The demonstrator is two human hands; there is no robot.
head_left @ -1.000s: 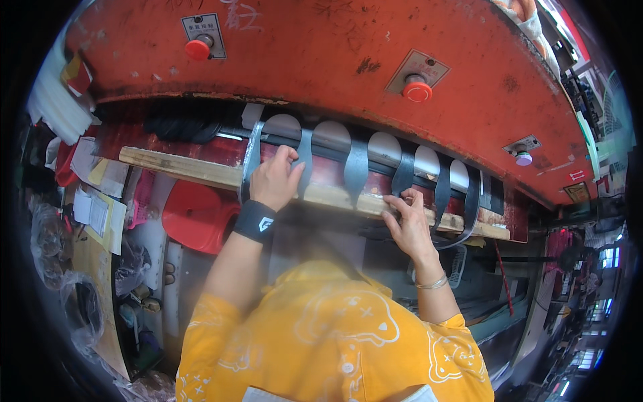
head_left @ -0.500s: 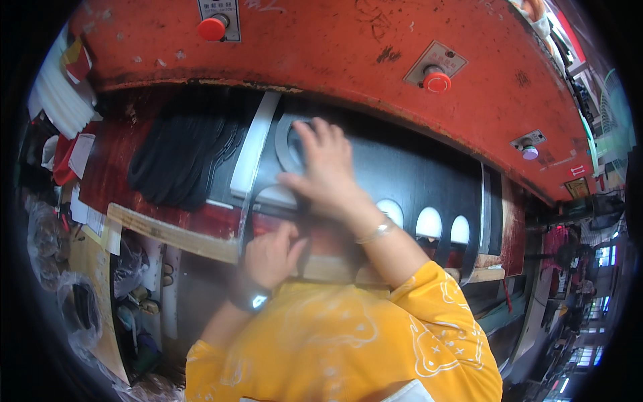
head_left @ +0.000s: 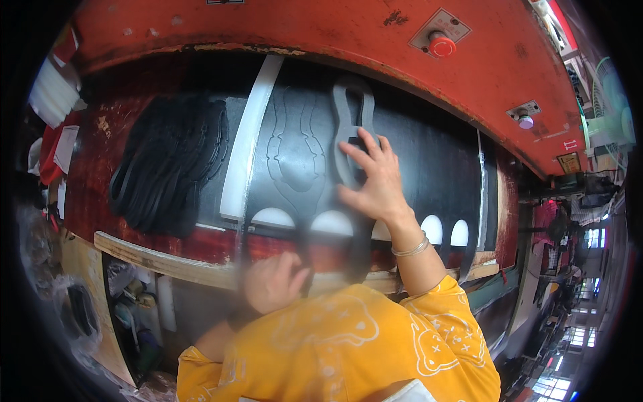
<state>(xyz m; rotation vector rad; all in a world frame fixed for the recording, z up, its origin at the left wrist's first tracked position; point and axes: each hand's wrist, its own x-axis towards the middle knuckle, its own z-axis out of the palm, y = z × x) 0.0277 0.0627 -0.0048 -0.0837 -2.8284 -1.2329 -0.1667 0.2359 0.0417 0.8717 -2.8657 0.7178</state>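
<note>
A black sheet [head_left: 422, 161] lies on the red bench, with sole-shaped cut lines pressed into it left of centre. On it rests a grey sole-shaped cutting die [head_left: 340, 110], an outline frame with a crossbar. My right hand [head_left: 375, 177] grips the die's near half, fingers at the crossbar and thumb at the near end. Rounded gaps along the sheet's near edge show white beneath, and black strips between them hang over the wooden edge. My left hand [head_left: 273, 281] is at that edge beside the strips, fingers curled; what they hold, if anything, is blurred.
A pile of black sole-shaped pieces [head_left: 167, 164] lies on the left, beside a long white strip [head_left: 251, 141]. An orange-red machine beam [head_left: 288, 27] with a red push button [head_left: 442, 45] spans the far side. A wooden rail [head_left: 167, 261] edges the bench.
My right hand has moved the die to the right, uncovering the cut outline in the sheet. The left hand stays near the front edge. The view has shifted slightly.
</note>
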